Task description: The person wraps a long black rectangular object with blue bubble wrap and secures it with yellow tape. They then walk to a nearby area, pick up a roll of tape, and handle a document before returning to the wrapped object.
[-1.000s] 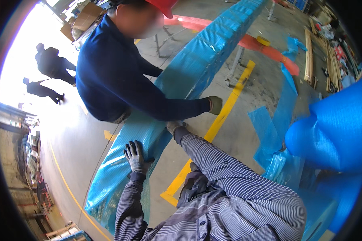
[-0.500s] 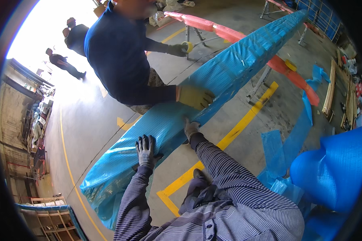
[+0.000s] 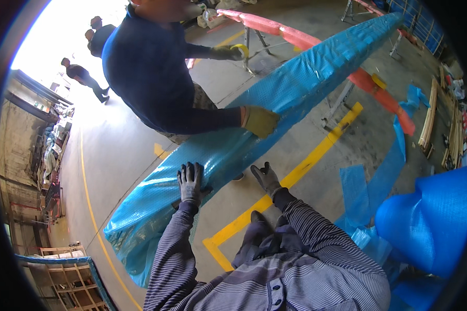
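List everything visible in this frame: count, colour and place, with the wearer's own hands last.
Long wrapped bundle: one, blue film, diagonal across centre.
Co-worker: one, dark blue top, yellow-gloved hand on the bundle.
Tape roll: one, yellow, in co-worker's far hand.
Orange beam: one, on trestles behind.
Blue film roll: one, right.
Floor line: yellow, under bundle.
Bystanders: at least two, upper left.
Left hand: dark glove, flat on bundle.
Right hand: dark glove, at bundle's lower edge.

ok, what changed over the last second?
The co-worker's gloved hand slid along the blue-wrapped long bundle to press on its top; their other hand now holds a yellow tape roll. The left hand stays flat on the wrap; the right hand stays open at its lower edge.
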`<control>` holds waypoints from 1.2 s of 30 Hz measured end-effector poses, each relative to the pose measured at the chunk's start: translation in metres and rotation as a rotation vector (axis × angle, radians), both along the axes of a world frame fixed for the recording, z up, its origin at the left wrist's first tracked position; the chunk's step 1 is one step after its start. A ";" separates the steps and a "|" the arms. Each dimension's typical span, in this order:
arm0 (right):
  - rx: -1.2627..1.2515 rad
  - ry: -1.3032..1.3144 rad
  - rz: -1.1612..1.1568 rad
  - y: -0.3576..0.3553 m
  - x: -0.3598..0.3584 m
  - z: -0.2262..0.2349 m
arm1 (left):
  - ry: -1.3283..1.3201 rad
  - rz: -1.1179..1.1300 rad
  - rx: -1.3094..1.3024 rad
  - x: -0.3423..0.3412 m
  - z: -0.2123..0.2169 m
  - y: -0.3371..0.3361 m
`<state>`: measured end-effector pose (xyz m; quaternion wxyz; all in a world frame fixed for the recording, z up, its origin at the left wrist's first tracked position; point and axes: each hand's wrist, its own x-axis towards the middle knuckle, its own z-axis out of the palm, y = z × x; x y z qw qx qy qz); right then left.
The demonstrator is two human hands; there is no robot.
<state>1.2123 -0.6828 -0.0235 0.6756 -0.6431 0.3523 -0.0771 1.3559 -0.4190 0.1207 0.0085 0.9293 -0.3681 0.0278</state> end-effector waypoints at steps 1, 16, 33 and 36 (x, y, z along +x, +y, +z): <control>-0.198 0.142 0.071 0.000 -0.013 -0.018 | 0.030 -0.003 -0.014 -0.001 -0.001 0.000; -0.192 0.211 0.353 0.027 -0.184 -0.117 | 0.044 0.047 0.035 -0.003 -0.003 -0.003; -0.245 0.582 0.287 -0.002 -0.183 -0.056 | -0.004 0.039 0.033 0.001 -0.014 0.004; -0.167 0.566 0.310 -0.001 -0.179 -0.050 | -0.013 0.035 0.043 0.003 -0.016 0.005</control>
